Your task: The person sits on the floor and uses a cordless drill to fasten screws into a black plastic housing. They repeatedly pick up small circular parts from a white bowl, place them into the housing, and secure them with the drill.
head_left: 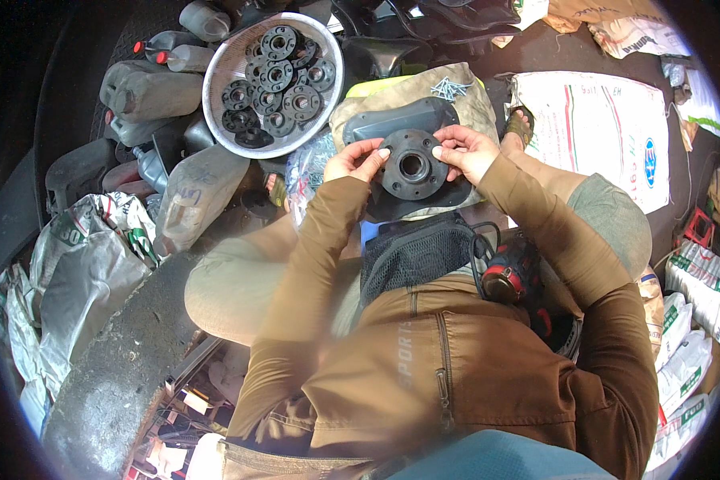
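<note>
Between both hands I hold a round black plastic flange (pixel 412 189) with a wide centre hole and small holes around its rim. My left hand (pixel 354 166) pinches its left edge with the thumb on top. At the opposite edge, my right hand (pixel 468 152) grips it between thumb and fingers. Beneath the flange lies a dark grey moulded plastic part (pixel 388 122), partly hidden, on a beige cloth pad (pixel 408 86). A small pile of silver screws (pixel 450 88) rests on the pad's far right corner.
A white mesh basket (pixel 214 104) of similar flanges (pixel 278 76) stands far left. Used plastic jugs (pixel 196 196) crowd the left. A red-and-black power drill (pixel 506 280) lies by my lap. A clear plastic bag (pixel 308 172) sits beside the pad; a white sack (pixel 600 136) spreads at far right.
</note>
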`<state>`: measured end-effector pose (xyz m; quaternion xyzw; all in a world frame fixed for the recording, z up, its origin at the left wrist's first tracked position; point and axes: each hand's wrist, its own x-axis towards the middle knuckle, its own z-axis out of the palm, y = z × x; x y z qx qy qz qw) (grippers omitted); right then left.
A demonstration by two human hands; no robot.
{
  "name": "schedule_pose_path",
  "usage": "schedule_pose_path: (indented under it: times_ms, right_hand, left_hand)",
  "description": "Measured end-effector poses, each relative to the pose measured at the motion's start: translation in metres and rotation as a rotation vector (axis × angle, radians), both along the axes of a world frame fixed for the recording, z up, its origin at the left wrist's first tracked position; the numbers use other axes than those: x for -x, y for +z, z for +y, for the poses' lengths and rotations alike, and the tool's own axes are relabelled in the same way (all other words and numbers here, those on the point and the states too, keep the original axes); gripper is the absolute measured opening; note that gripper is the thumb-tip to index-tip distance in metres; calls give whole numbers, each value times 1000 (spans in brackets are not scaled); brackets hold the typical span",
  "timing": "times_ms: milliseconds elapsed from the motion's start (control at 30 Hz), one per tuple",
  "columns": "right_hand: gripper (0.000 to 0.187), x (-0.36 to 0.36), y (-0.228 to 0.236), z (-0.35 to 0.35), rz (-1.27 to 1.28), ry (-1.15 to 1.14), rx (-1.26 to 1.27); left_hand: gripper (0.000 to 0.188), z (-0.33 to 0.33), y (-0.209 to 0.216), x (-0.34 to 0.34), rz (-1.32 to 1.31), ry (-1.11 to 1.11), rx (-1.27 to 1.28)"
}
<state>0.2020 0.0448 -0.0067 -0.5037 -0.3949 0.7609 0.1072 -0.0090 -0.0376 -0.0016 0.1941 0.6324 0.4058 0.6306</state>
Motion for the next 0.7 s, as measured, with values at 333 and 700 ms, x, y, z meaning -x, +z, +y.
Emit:
schedule_pose_path:
  times_ms: [333,700]
  right_hand:
    - [23,3,-1,-3,-7,-38,-44]
    - [28,2,-5,-1,-64,-14,-53]
  left_hand:
    - [29,1,-1,0,-21,-12,7]
    - [30,0,2,1,-52,-31,7]
